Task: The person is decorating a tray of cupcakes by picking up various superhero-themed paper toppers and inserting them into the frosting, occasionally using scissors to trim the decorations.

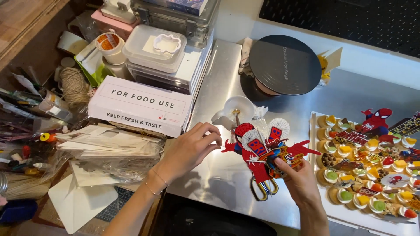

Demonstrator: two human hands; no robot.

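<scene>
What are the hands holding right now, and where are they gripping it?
The right hand pinches a fanned bunch of red and blue paper cake toppers at its lower end. The left hand holds nothing, fingers curled beside them.

So the main surface is a brushed steel table [218, 78], pretty shiny, catching soft light from overhead. Along its far edge there's a pale wall strip [245, 22] with a black textured mat [350, 17] beyond it. Wooden surface [22, 22] peeks in past the left edge, top corner. Whole left side's packed with clutter.
</scene>
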